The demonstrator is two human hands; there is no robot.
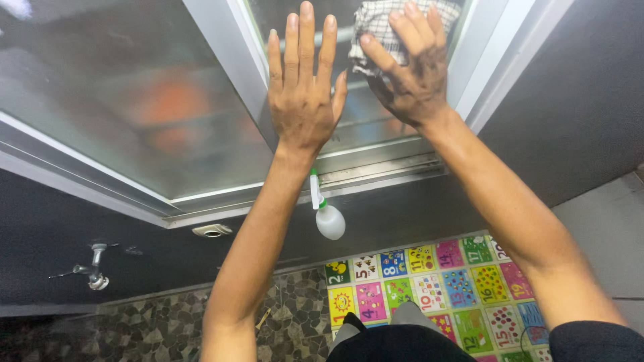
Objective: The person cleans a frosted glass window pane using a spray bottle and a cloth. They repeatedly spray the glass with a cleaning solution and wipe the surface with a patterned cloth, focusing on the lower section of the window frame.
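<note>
My left hand (302,87) lies flat with fingers spread against the window's grey middle frame (228,47), holding nothing. My right hand (410,64) presses a checked black-and-white cloth (379,27) against the frosted glass pane (365,117) to the right of that frame. The hand covers part of the cloth. A white spray bottle (327,216) with a green collar hangs by its trigger from the window's lower rail (376,175), just below my left wrist.
A larger frosted pane (121,100) fills the left. Below the window is a dark wall with a metal tap (94,271) at the left. A colourful number mat (436,288) and pebble-patterned floor (154,328) lie underneath.
</note>
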